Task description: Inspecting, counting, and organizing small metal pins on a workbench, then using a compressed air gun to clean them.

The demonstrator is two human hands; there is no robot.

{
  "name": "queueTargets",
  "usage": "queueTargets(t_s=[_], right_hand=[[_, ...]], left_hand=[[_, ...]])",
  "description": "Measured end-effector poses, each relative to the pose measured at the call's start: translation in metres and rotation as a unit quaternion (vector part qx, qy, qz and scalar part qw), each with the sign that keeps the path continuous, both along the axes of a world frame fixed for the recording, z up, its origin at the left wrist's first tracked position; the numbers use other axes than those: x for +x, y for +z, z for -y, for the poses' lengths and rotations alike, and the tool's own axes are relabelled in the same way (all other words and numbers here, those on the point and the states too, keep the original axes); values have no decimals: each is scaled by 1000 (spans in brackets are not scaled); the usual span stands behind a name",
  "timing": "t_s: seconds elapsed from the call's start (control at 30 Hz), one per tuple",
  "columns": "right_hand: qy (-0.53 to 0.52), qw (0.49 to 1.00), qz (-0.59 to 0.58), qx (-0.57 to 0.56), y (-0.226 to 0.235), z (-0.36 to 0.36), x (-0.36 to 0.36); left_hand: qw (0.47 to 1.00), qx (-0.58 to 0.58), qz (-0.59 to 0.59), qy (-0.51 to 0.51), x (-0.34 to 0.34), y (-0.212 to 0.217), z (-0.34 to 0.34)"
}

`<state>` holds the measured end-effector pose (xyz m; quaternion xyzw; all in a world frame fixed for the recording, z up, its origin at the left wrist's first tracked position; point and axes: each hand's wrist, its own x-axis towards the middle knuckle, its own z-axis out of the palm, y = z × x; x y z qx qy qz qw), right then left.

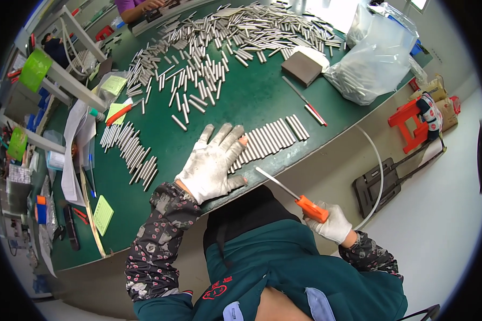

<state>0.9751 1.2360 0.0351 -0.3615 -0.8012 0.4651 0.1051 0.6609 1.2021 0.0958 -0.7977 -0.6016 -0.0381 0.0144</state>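
My left hand (pixel 209 162), in a worn white glove, lies flat on the green table with its fingers spread. It covers the left end of a neat row of short metal rods (pixel 270 138) near the table's front edge. My right hand (pixel 331 223), gloved too, is off the table edge at the right and wraps round the orange handle of a screwdriver (pixel 312 209). The straight metal shaft points up and left, its tip close to the rods and the table edge. Farther left, more rods (pixel 134 152) lie side by side in slanting rows.
A big heap of loose rods (pixel 241 29) spreads over the far side. Right of it stand a dark block (pixel 302 68) and a plastic bag (pixel 375 67) with rods. Papers (pixel 79 147) and a second orange-handled tool (pixel 119 114) lie left. A person's hand (pixel 151 5) shows across the table.
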Motion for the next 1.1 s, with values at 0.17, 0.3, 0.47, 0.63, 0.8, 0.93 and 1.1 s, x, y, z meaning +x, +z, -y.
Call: queueTargets(t_s=[0.17, 0.3, 0.47, 0.63, 0.8, 0.93, 1.1], right_hand=[[-117, 954, -186, -206, 29, -22, 11], [-277, 901, -303, -143, 51, -59, 44], [-430, 806, -405, -34, 66, -144, 88], [-506, 774, -376, 59, 67, -254, 116], [-468, 827, -217, 224, 75, -316, 49], [-335, 879, -106, 321, 8, -407, 48], [-334, 889, 131, 285, -24, -446, 28]], left_hand=[[999, 21, 25, 8, 5, 4, 2], [1000, 20, 20, -7, 6, 5, 4], [1000, 16, 8, 2, 6, 3, 6], [1000, 15, 5, -8, 7, 2, 2], [1000, 18, 6, -2, 2, 0, 7], [1000, 13, 6, -7, 6, 2, 4], [1000, 5, 17, 14, 6, 4, 1]])
